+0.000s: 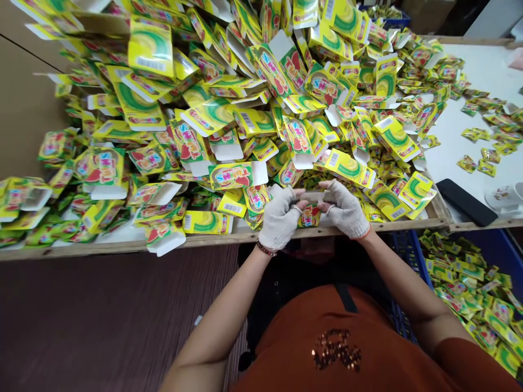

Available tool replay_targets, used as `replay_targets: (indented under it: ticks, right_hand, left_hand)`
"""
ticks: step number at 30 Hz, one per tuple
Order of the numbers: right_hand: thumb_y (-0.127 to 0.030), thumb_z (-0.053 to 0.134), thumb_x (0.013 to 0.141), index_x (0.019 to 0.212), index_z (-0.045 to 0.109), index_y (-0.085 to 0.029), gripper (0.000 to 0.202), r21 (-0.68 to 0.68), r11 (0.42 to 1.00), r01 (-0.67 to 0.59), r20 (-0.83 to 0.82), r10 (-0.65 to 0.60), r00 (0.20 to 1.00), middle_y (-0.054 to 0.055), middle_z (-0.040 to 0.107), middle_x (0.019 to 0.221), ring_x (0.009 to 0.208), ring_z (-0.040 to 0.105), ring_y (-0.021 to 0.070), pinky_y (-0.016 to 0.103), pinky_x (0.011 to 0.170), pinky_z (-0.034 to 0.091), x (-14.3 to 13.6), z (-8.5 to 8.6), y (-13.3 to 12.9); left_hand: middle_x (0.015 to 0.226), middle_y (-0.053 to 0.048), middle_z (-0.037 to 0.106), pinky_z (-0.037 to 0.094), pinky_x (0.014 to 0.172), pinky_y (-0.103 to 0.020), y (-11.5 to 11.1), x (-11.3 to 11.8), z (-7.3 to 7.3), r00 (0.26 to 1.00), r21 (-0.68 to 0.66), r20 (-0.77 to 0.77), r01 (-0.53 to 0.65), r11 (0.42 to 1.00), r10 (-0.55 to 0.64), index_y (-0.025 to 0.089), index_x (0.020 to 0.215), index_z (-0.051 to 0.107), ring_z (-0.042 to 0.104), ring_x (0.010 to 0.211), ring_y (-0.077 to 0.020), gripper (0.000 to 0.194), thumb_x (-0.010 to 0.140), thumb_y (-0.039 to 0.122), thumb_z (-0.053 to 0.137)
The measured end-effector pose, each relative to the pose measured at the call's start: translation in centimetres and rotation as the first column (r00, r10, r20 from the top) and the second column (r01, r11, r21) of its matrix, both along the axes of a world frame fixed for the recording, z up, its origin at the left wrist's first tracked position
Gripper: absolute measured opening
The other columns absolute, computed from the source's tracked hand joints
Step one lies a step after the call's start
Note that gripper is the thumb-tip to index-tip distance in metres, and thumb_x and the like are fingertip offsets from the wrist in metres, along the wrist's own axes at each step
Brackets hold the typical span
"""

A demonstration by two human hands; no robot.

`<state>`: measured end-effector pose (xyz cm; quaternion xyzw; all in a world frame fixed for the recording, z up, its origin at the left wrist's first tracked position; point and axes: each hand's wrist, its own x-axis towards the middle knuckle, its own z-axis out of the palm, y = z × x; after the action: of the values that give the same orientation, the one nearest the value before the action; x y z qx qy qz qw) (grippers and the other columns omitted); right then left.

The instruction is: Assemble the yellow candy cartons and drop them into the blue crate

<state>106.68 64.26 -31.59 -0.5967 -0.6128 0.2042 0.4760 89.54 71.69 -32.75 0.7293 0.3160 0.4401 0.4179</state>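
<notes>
the step in hand looks to be work on the end of 1 small carton (309, 218), just right of the frame's centre, at the table's (212, 237) front edge. its printed face shows between the hands, with a pale flap above it.

the left hand (280, 216) is half curled, thumb and fingers closed in a pinch at the carton's left side. the right hand (347, 211) mirrors it on the right side, also half curled and pinching. both wear white gloves with the fingertips bare. the glove backs hide part of the grip, and whether the carton is full or empty i cannot tell.

the next move, as i judge it, calls for 2 light, even pinches: the carton kept square, the flap guided by the fingertips, no hard squeeze that could crease the thin card.

beyond the hands, a heap of cartons (298, 136) fills the upper middle, many with end flaps open. small packets (487, 167) lie loose at the right, above a phone (466, 201).
</notes>
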Motion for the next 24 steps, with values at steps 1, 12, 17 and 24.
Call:
replay_targets:
  ticks: [1,12,17,24]
  right_hand:
    - [-0.025,0.060,0.087,0.117,0.064,-0.021,0.030,0.019,1.000,-0.023,0.038,0.023,0.999,0.003,0.071,0.094,0.081,0.065,0.0165,0.029,0.079,0.054,0.0,0.0,-0.1]
    - [-0.035,0.060,0.092,0.094,0.076,-0.018,0.023,-0.046,0.989,-0.137,0.165,0.143,0.976,0.002,0.073,0.082,0.073,0.065,0.0143,0.023,0.070,0.048,-1.0,3.0,-0.5]
    - [-0.028,0.063,0.089,0.088,0.077,-0.018,0.017,-0.032,0.989,-0.142,0.223,0.145,0.964,0.001,0.072,0.076,0.068,0.064,0.0137,0.023,0.066,0.048,-0.5,3.0,0.0]
    - [-0.017,0.054,0.089,0.125,0.067,-0.023,0.038,0.083,0.894,-0.440,0.505,0.342,0.792,0.008,0.071,0.116,0.106,0.069,0.0186,0.027,0.084,0.056,1.4,0.3,-1.3]
  left_hand:
    - [0.098,-0.006,0.073,0.056,0.086,-0.032,0.0,-0.3,0.0,0.999,0.060,-0.042,0.000,0.998,0.003,0.018,0.105,0.070,0.069,0.091,-0.0191,0.023,0.087,0.028,0.063]
    - [0.086,-0.003,0.077,0.052,0.072,-0.027,-0.2,-3.1,4.0,0.943,-0.055,-0.308,0.118,0.992,-0.129,0.018,0.094,0.078,0.069,0.080,-0.0189,0.029,0.088,0.040,0.062]
    - [0.092,-0.005,0.078,0.055,0.077,-0.027,0.3,-3.2,3.3,0.942,0.022,-0.301,0.160,0.987,-0.146,0.018,0.097,0.078,0.071,0.084,-0.0187,0.025,0.089,0.036,0.062]
    - [0.113,-0.011,0.075,0.059,0.089,-0.029,-0.4,-4.9,-0.1,0.960,0.549,-0.218,0.270,0.791,-0.175,0.020,0.114,0.072,0.072,0.101,-0.0180,0.026,0.090,0.018,0.062]
